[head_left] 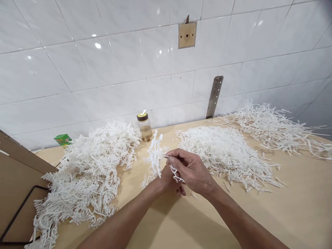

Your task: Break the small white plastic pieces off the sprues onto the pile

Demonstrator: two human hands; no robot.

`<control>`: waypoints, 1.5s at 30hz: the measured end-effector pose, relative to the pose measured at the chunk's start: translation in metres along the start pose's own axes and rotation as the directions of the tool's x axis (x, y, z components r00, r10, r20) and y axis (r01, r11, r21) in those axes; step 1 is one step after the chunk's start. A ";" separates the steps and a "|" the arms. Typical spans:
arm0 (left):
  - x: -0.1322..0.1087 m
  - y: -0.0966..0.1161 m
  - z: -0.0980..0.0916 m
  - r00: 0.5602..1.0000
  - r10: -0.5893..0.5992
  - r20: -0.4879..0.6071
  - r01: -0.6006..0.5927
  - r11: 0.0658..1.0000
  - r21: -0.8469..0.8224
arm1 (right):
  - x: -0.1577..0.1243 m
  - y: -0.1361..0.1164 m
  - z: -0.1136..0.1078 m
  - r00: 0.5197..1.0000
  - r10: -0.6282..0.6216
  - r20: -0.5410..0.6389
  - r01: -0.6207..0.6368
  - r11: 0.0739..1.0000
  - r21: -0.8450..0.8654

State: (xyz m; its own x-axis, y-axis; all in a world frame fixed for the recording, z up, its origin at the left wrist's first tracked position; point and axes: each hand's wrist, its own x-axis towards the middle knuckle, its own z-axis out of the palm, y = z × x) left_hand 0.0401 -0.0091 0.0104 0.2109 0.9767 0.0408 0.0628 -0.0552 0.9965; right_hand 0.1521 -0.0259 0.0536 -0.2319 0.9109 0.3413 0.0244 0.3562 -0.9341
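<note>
My right hand (194, 171) is closed, its thumb and forefinger pinched on a thin white branched strand. A cluster of white branched strands (155, 154) stands up just left of those fingertips. Below and partly behind it, my left hand (168, 177) has its curled fingertips showing. Most of its palm and fingers are hidden, so what it holds cannot be made out. Another white forked strand (177, 174) shows between the two hands. On the left lies a large heap of white branched strands (88, 176); a second heap (223, 152) is just right of my hands.
A third pile of longer white strands (275, 126) lies at the back right of the wooden table (293, 207). Near the wall stand a lidded jar (145, 129) with liquid, a green box (63, 139) and a metal strip (214, 97). A brown panel (18, 193) borders the left.
</note>
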 end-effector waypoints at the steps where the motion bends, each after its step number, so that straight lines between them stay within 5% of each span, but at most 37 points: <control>1: -0.003 0.002 -0.001 0.995 -0.060 0.075 0.059 0.998 0.024 | 0.000 0.001 -0.002 1.000 0.006 -0.019 -0.005 1.000 0.007; 3: -0.011 0.006 -0.007 0.952 -0.240 0.193 0.234 0.971 0.051 | 0.001 0.004 -0.008 0.999 0.005 -0.046 -0.004 1.000 0.015; 9: -0.027 0.021 -0.038 0.980 -0.062 0.188 0.136 0.902 -0.409 | 0.002 0.010 -0.013 0.998 -0.019 -0.060 0.020 1.000 0.006; 13: -0.024 0.028 -0.057 0.990 -0.041 0.135 0.116 0.786 -0.607 | -0.003 0.012 0.004 0.973 -0.191 0.133 0.207 0.972 -0.113; 16: -0.021 0.030 -0.071 0.994 -0.093 0.061 0.111 0.766 -0.633 | -0.008 0.018 0.023 0.929 -0.294 0.226 0.340 0.918 -0.203; 22: -0.016 0.022 -0.093 0.960 -0.202 -0.195 0.096 0.888 -0.449 | -0.062 0.044 0.060 0.975 -0.187 0.123 0.224 0.816 -0.533; 26: -0.006 0.008 -0.094 0.913 -0.226 -0.338 0.106 0.934 -0.340 | -0.116 0.074 0.052 0.788 -0.390 0.476 0.611 0.587 -0.531; 28: -0.001 0.002 -0.091 0.907 -0.211 -0.365 0.104 0.951 -0.290 | -0.124 0.085 0.032 0.756 -0.409 0.512 0.653 0.532 -0.539; 31: 0.003 -0.001 -0.085 0.940 -0.165 -0.300 0.092 0.965 -0.245 | -0.104 0.093 -0.004 0.916 -0.226 0.330 0.397 0.612 -0.684; 36: 0.003 -0.003 -0.074 0.957 -0.173 -0.231 0.123 0.969 -0.214 | -0.039 0.100 -0.034 0.957 -0.258 0.131 0.274 0.662 -0.697; 40: 0.005 -0.012 -0.064 0.943 -0.234 -0.236 0.198 0.966 -0.168 | -0.003 0.084 -0.018 0.983 -0.182 -0.006 0.131 0.730 -0.670; 45: 0.011 -0.025 -0.054 0.889 -0.217 -0.404 0.229 0.973 -0.020 | 0.019 0.061 0.014 1.000 -0.006 -0.015 -0.004 0.807 -0.590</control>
State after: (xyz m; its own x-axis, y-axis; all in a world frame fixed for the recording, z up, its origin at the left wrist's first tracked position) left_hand -0.0122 0.0144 -0.0097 -0.2200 0.9638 -0.1504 0.0902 0.1736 0.9807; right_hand 0.1361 0.0100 0.0018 -0.2173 0.9117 0.3486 0.5945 0.4069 -0.6935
